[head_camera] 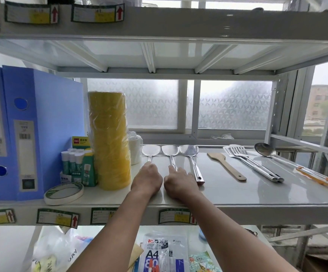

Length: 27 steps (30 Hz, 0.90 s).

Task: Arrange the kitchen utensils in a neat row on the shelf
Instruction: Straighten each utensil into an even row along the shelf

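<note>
**Desk:** What did you have on the head camera?

**Me:** Both arms reached onto the middle shelf (pixel 237 195). The left hand (pixel 147 178) lay knuckles-up over the handle of the leftmost steel spatula (pixel 147 150). The right hand (pixel 179 182) did the same over the handle of the second steel spatula (pixel 170 150). The two hands sat just beside each other.

**Desk:** Grasping, or only resting?

**Me:** I couldn't tell for either. The fingers curled down over the handles, but the undersides were hidden from me.

**Desk:** And where were the utensils?

**Me:** All on that shelf. Three steel spatulas lay side by side, blades toward the frosted window. The third steel spatula (pixel 189 151) lay just right of the right hand, its handle end nearer the front edge. Further right, apart from those, came a wooden spatula (pixel 225 165), a slotted turner (pixel 255 163) and a ladle (pixel 267 149) with an orange handle. Those three lay slanted, handles running to the front right.

**Desk:** Anything crowding the left side?

**Me:** A tall yellow tape stack (pixel 109 140) stood just left of the left hand. Beyond it were glue sticks (pixel 74 160), blue binders (pixel 31 130) and a flat tape roll (pixel 64 193) near the front edge.
</note>
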Motion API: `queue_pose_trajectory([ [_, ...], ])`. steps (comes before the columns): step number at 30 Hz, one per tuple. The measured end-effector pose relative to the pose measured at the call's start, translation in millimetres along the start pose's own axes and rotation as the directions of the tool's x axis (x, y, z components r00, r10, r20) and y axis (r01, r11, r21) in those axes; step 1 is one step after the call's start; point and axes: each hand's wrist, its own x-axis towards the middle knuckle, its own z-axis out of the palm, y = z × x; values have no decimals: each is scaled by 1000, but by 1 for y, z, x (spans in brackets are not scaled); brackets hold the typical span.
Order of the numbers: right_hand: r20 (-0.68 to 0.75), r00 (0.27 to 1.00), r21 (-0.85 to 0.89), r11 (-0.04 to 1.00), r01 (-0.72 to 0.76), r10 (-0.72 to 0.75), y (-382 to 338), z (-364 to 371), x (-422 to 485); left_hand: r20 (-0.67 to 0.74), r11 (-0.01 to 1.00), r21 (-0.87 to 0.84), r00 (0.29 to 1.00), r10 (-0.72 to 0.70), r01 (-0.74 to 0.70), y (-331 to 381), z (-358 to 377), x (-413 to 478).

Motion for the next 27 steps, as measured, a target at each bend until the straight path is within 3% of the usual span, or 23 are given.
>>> queue_pose_trajectory([
  [6,-93,996,129,992,7,5,-6,-8,-13,-8,999,-36,1000,9,-9,0,-2,0],
  [10,-323,946,276,952,134,-40,-1,-20,-18,-28,995,-95,999,15,-18,-1,-2,0],
  [14,-459,879,97,976,196,-131,33,-35,-20,-28,993,-111,999,26,-29,-1,-2,-2],
  [17,-313,942,8,991,135,-126,66,-46,-24,-58,996,-38,996,74,-77,-2,1,-2],
  [20,-88,992,68,993,96,-90,79,-50,-27,-149,925,158,917,369,-346,1,2,-5],
  [22,-26,993,25,993,116,-115,79,-47,-22,-88,826,210,831,549,-523,4,0,-9],
  [27,12,996,8,996,88,-88,81,-43,-15,69,810,164,826,560,-563,7,-2,-11],
])
